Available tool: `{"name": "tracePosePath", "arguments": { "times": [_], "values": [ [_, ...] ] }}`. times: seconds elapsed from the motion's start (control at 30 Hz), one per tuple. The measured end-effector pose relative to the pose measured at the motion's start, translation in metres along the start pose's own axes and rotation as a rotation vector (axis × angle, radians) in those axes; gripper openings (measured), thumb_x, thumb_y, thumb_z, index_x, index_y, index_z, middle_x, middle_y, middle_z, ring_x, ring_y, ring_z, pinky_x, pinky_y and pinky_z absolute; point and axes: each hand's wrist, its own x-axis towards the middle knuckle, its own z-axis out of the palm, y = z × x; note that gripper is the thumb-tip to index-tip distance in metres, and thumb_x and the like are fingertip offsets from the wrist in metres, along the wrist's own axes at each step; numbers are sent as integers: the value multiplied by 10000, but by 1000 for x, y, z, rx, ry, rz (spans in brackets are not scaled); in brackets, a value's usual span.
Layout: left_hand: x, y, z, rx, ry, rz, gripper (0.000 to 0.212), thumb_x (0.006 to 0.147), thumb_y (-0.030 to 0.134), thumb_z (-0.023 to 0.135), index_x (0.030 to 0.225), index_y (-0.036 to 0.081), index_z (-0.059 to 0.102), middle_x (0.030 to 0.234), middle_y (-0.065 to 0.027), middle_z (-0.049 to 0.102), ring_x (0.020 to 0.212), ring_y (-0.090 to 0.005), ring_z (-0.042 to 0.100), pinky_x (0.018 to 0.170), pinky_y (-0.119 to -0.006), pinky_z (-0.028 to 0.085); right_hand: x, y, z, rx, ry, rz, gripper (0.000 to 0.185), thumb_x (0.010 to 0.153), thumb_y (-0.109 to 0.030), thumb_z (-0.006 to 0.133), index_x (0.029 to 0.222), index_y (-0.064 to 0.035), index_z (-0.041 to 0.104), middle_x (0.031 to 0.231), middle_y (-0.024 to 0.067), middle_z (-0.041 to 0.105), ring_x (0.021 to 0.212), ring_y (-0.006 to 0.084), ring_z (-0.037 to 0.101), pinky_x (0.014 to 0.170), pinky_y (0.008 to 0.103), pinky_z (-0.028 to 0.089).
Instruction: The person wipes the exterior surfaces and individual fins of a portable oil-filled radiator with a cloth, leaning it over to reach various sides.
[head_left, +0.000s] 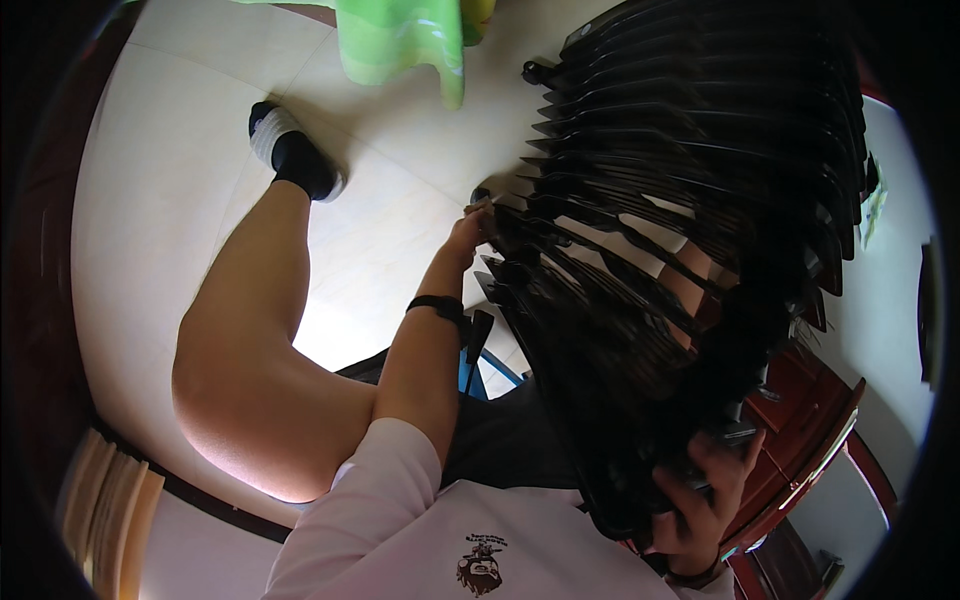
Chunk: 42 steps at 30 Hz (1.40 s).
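A large black multi-tier slatted rack (697, 135), its many layers fanned out like bellows, fills the right half of the view and leans over my lap. My left hand (472, 231) is closed around a small piece at the rack's left edge, beside a dark rounded fitting. A black band circles that wrist. At the near lower end, my right hand (701, 487) grips the black frame, its fingers bent and slightly blurred; part of it is hidden behind the frame. Another dark rounded fitting (534, 73) sticks out at the upper left of the rack.
Pale floor tiles (195, 112) lie around my left foot in a sandal (277, 139). Green cloth (405, 37) hangs at the top. Reddish wooden furniture (795, 420) stands at the right by a pale wall. Part of something blue (470, 371) shows beneath me.
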Motion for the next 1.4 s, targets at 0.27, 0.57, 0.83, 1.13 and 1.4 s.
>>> {"name": "tracePosePath", "arguments": {
  "times": [0.27,0.57,0.83,1.13,1.4],
  "values": [
    [54,-20,10,978,139,378,288,904,141,508,1046,0,715,1035,-256,711,962,-377,708,776,-461,555,3,-3,0,-11,-15,-6,372,894,-440,562,936,-136,771,1116,153,656,995,273,620,1205,656,145],
    [7,12,43,1056,149,338,389,901,64,584,1244,-115,540,1112,-297,675,986,-407,700,786,-466,575,10,0,3,23,48,-32,347,881,-391,600,1008,-110,759,1170,177,655,1103,320,640,1202,652,162],
    [63,-10,25,1175,223,447,482,944,179,532,1419,99,550,1429,-166,561,1312,-371,541,997,-550,467,29,-12,0,43,93,-129,308,798,-285,666,1001,-69,748,1216,200,650,1116,330,631,1192,637,205],
    [-42,31,52,947,-60,247,294,933,138,493,1035,-2,730,995,-212,741,922,-382,735,746,-523,585,25,-9,3,83,175,-152,287,760,-193,682,989,-33,748,1252,202,643,1157,347,615,1194,611,239],
    [-24,17,43,1239,140,532,437,984,349,449,1132,36,717,1142,-240,709,1105,-412,672,882,-533,537,31,-14,3,102,233,-238,271,753,-122,698,998,-19,747,1257,193,644,1143,348,614,1199,591,249]
  ]
}}
